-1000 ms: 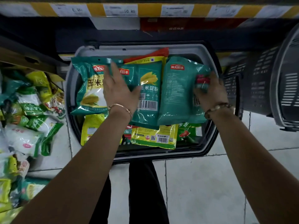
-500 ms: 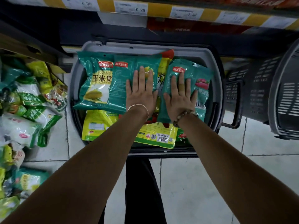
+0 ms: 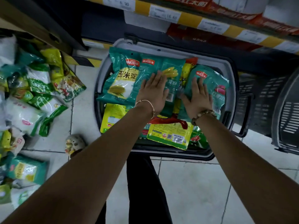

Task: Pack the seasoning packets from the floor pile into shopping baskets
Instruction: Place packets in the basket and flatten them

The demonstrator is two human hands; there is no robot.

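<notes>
Seasoning packets (image 3: 168,65) under left hand (image 3: 152,93), right hand (image 3: 197,98)

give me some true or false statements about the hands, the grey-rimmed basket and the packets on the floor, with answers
1. The left hand and the right hand both lie flat on teal plastic packets inside the grey-rimmed shopping basket. True.
2. The left hand grips a yellow packet. False: its straight fingers press on a teal packet.
3. A pile of green, white and yellow packets lies on the tiled floor left of the basket. True.
4. The yellow barcoded packet lies at the basket's far edge. False: it lies at the near edge, towards the person.
</notes>
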